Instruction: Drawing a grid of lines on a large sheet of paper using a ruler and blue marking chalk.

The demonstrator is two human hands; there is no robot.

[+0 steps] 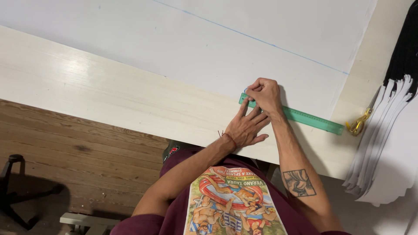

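Green ruler (305,117) lengthwise along sheet edge

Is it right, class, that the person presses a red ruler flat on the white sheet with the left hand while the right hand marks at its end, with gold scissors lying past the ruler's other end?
Not quite: the ruler is green, not red, as the head view shows. The rest stands: the left hand presses it on the white sheet, the right hand works at its end, and gold scissors lie beyond the other end.
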